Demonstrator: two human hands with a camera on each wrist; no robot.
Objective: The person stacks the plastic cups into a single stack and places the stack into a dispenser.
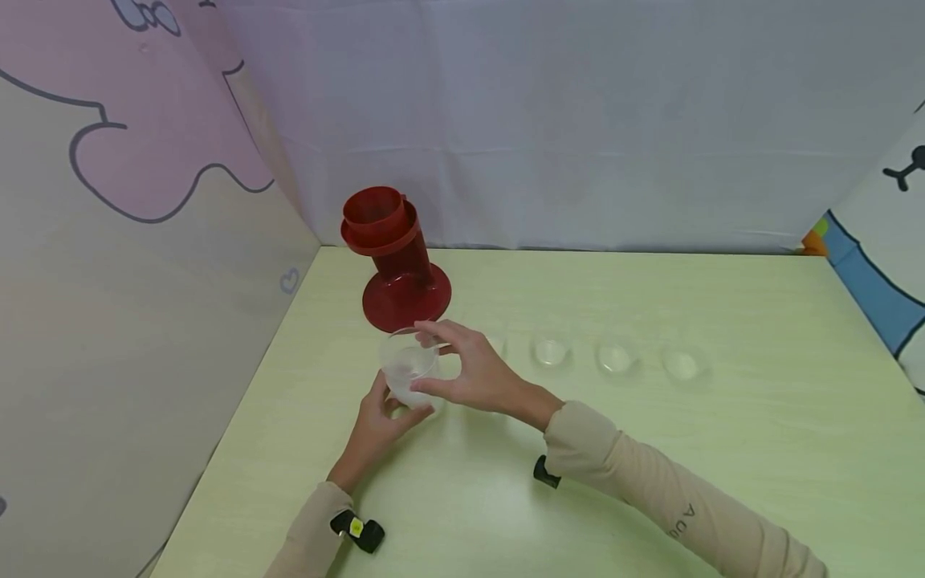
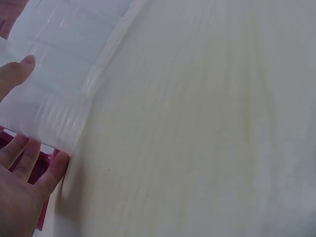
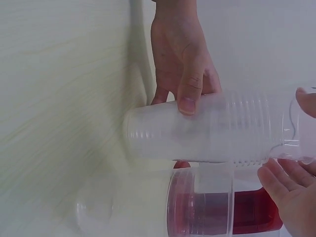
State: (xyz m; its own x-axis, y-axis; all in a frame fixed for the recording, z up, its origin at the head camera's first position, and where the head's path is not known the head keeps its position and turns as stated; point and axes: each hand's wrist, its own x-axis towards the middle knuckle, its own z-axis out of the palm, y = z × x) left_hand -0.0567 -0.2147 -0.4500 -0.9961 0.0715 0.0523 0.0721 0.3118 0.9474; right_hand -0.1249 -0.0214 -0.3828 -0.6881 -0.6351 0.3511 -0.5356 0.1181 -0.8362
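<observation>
A stack of clear plastic cups (image 1: 410, 369) stands upright at the table's left, ridged by nested rims in the right wrist view. My left hand (image 1: 379, 425) holds its lower part, with the thumb (image 3: 190, 91) on one side and fingers partly hidden behind. My right hand (image 1: 477, 369) grips the upper end, thumb on the near side and fingers by the top rim. Both hands also show in the right wrist view, the right hand (image 3: 291, 192) only in part. Just behind the stack is a red stand (image 1: 406, 301) with a round base and a cup-shaped top.
Several single clear cups stand in a row to the right, among them one cup (image 1: 552, 351), another cup (image 1: 617, 357) and a far right cup (image 1: 682, 365). One more is partly hidden behind my right hand. A white cloth wall (image 1: 578, 120) borders the table's back.
</observation>
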